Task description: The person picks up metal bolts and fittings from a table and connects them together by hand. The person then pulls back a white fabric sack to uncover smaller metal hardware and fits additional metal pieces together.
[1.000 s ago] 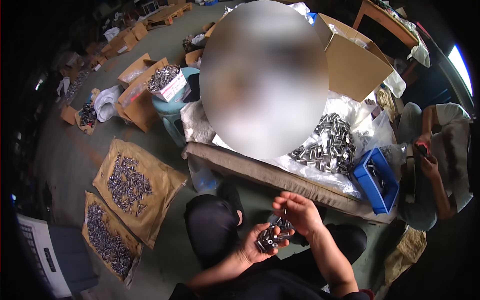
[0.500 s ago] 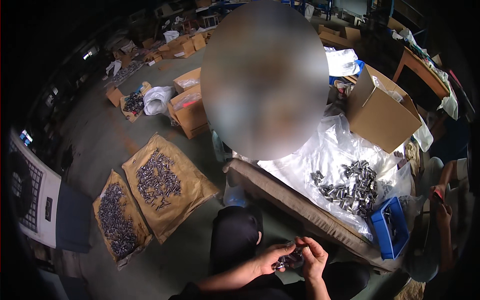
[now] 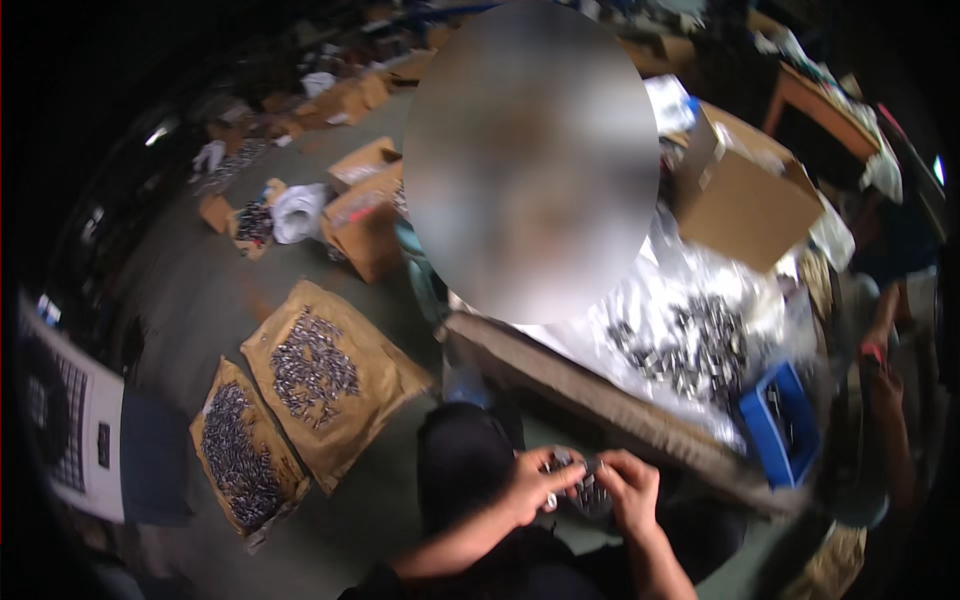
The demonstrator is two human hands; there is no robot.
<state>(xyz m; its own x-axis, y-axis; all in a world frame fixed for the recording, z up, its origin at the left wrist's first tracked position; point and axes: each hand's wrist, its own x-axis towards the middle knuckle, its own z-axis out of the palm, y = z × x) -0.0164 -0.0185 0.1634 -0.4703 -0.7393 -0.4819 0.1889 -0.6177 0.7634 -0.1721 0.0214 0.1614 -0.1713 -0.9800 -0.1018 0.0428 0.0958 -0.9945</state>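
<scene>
Beside the dark-clad left knee (image 3: pixel 462 450), hands meet.
The left hand's (image 3: pixel 530 490) fingers clasp small metal cylinders (image 3: pixel 560 463); the right hand (image 3: pixel 633 492), a second ago raised higher, bends in close, its grip unclear to me.

At five o'clock, a person's left hand (image 3: pixel 532 487) cups small metal parts (image 3: pixel 590 488), with the right hand (image 3: pixel 632 490) just beside them, its fingertips bunched. A loose heap (image 3: pixel 692 347) of parts lies on plastic (image 3: pixel 645 275) at three, near a blue bin (image 3: pixel 758 432) at four and a carton (image 3: pixel 750 215) at two. At eight, two brown sheets (image 3: pixel 375 400) on the floor (image 3: pixel 370 485) carry spread-out parts.
</scene>
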